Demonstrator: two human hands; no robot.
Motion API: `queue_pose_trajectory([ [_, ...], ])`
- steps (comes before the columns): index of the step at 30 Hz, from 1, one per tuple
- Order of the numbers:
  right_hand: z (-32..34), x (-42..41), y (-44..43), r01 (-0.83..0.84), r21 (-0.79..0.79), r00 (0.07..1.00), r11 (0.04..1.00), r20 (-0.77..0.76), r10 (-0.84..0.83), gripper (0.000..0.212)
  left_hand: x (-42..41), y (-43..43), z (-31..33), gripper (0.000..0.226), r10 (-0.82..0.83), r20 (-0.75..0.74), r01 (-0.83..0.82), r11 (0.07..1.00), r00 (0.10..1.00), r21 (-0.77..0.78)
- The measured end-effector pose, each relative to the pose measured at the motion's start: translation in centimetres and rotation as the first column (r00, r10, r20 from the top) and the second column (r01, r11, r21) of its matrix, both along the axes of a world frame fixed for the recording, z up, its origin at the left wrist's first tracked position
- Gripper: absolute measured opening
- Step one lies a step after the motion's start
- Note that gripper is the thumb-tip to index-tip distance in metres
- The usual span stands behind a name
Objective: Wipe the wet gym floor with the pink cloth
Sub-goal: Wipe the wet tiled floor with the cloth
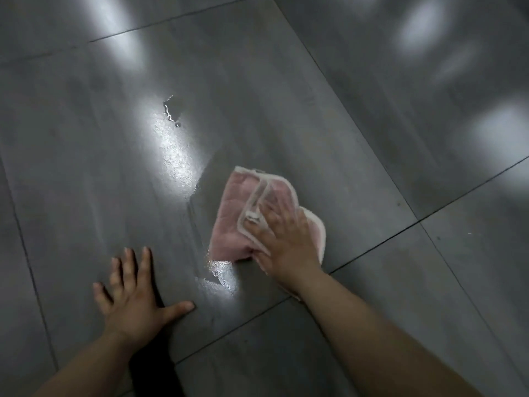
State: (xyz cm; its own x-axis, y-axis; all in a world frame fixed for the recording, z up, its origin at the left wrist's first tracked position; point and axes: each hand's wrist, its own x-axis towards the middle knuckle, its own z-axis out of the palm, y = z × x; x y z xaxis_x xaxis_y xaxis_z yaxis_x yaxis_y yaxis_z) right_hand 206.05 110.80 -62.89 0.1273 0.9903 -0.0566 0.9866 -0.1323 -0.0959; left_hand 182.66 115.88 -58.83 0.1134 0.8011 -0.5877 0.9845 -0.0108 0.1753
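A folded pink cloth (237, 213) with pale edging lies on the grey tiled floor (86, 156). My right hand (283, 233) presses down on the cloth, fingers spread over its near right part. Water (174, 156) glistens in a streak from a small puddle at the upper centre down to a shiny patch just below the cloth. My left hand (134, 293) rests flat on the floor to the lower left, fingers spread, touching nothing else.
Large grey tiles with dark grout lines (423, 219) run diagonally across the view. Bright reflections of ceiling lights (423, 27) show on the tiles at the top and right.
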Motion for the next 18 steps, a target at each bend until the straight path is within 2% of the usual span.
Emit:
queue_pose_trajectory([
  [2, 0.7, 5.0, -1.3, 0.179, -0.036, 0.982, 0.983, -0.053, -0.181, 0.062, 0.1, -0.2, 0.0, 0.128, 0.019, 0.024, -0.020, 0.999, 1.000, 0.030],
  [3, 0.9, 7.1, -3.0, 0.310, -0.077, 0.945, 0.948, -0.086, -0.316, 0.066, 0.2, -0.2, 0.0, 0.129, 0.020, 0.030, -0.021, 0.999, 0.999, 0.039],
  [5, 1.8, 9.6, -7.3, 0.544, -0.092, 0.822, 0.834, -0.138, -0.552, 0.070, 0.1, -0.1, 0.0, 0.133, 0.018, 0.032, -0.019, 0.999, 0.999, 0.037],
  [8, 1.7, 6.8, -11.5, 0.769, -0.081, 0.621, 0.633, -0.133, -0.772, 0.061, 0.3, -0.5, 0.2, 0.133, 0.013, 0.048, -0.016, 0.998, 0.999, 0.068],
  [9, 1.1, 4.3, -11.9, 0.777, -0.066, 0.618, 0.626, -0.109, -0.778, 0.059, 0.5, -0.7, 0.3, 0.133, -0.014, 0.051, 0.009, 0.996, 0.999, 0.089],
  [10, 0.6, 1.5, -11.8, 0.730, -0.014, 0.680, 0.683, -0.080, -0.729, 0.058, 0.6, -1.0, 0.4, 0.134, -0.050, 0.054, 0.044, 0.993, 0.997, 0.111],
  [12, 0.2, -3.4, -10.9, 0.501, 0.029, 0.865, 0.865, -0.029, -0.500, 0.066, 0.7, -1.6, 0.4, 0.136, -0.123, 0.066, 0.111, 0.980, 0.990, 0.165],
  [13, 0.0, -4.7, -10.5, 0.390, 0.039, 0.921, 0.920, 0.003, -0.390, 0.069, 0.8, -2.1, 0.3, 0.134, -0.159, 0.064, 0.145, 0.973, 0.985, 0.181],
  [16, 0.2, -2.0, -9.4, 0.136, 0.031, 0.989, 0.990, 0.047, -0.137, 0.057, 1.6, -3.9, 0.5, 0.126, -0.255, 0.045, 0.242, 0.952, 0.966, 0.188],
  [18, 0.2, 2.3, -10.3, 0.174, 0.040, 0.985, 0.984, 0.008, -0.174, 0.052, 2.0, -5.1, 0.2, 0.127, -0.270, 0.048, 0.260, 0.952, 0.962, 0.161],
])
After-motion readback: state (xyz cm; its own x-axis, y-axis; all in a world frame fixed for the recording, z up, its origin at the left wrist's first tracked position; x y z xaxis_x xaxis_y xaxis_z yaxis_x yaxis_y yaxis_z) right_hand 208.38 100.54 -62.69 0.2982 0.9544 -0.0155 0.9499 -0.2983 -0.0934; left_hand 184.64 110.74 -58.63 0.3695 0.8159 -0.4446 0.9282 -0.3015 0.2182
